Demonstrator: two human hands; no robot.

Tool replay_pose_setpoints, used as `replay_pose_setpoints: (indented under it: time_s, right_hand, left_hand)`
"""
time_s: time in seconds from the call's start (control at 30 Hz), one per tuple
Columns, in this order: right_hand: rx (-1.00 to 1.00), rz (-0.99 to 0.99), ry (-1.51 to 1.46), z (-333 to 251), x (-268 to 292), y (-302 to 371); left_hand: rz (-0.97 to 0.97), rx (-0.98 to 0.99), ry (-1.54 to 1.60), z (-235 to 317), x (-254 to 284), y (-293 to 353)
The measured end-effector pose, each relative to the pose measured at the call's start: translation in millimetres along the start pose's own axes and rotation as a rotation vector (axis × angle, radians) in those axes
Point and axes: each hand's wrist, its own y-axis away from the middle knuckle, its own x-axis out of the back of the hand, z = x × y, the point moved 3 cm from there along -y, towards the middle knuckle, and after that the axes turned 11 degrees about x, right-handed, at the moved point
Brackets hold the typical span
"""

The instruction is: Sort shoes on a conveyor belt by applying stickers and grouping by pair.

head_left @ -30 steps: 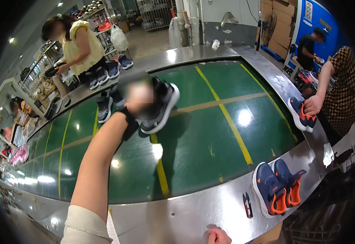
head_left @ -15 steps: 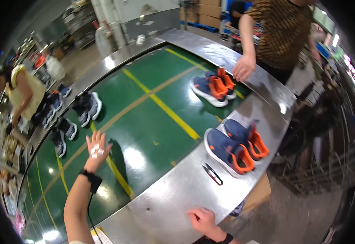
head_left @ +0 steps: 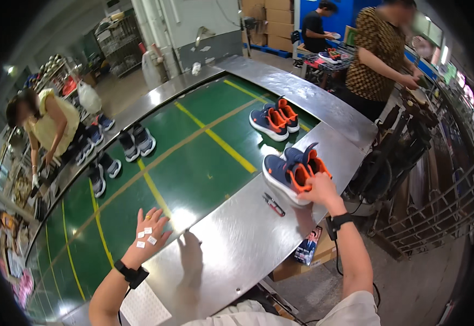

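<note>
Table rim (head_left: 231,250) at 6 o'clock looks like smooth bare metal, pretty shiny with a lot of glare. Green belt (head_left: 204,168) at 9 is slick and glossy, kinda plasticky. The 2 navy shoes (head_left: 276,165) at 3 have matt fabric-looking uppers over smooth white soles (head_left: 280,189). Cardboard box (head_left: 326,251) at 5, dull finish. White bag (head_left: 88,98) at 10: thin, crinkly plastic.

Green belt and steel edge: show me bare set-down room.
Bare: green belt between rightmost grey shoes and far navy shoes; steel edge between white sheet and snips. Crowded: around the near navy shoes, with the right hand at them.
</note>
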Motion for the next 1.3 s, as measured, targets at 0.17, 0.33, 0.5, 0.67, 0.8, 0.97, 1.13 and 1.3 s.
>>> replay_pose_setpoints:
  time_s: [0.17,0.33,0.5,0.67,0.8,0.97,1.13,1.3]
  right_hand:
    - [0.148,0.286,-0.146,-96,38,18]
    - [0.422,0.396,-0.22,-222,24,68]
    - [0.472,0.261,-0.297,-315,-23,123]
    - [0.543,0.164,-0.394,-354,-44,159]
    - [0.525,0.12,-0.408,-347,-45,155]
    - [0.481,0.054,-0.407,-342,-43,150]
    - [0.447,-0.003,-0.431,-343,-42,146]
    - [0.457,0.058,-0.447,-340,-42,146]
  left_hand:
    - [0.068,0.175,0.47,40,2,30]
    - [0.257,0.269,0.989,99,-7,42]
    - [0.35,0.401,0.599,104,-10,95]
    - [0.36,0.294,0.548,65,-32,134]
    - [0.195,0.269,0.776,37,-38,114]
    - [0.032,0.303,0.928,12,-51,77]
    - [-0.23,0.515,1.2,1,-67,69]
    - [0.006,0.587,1.422,7,-62,91]
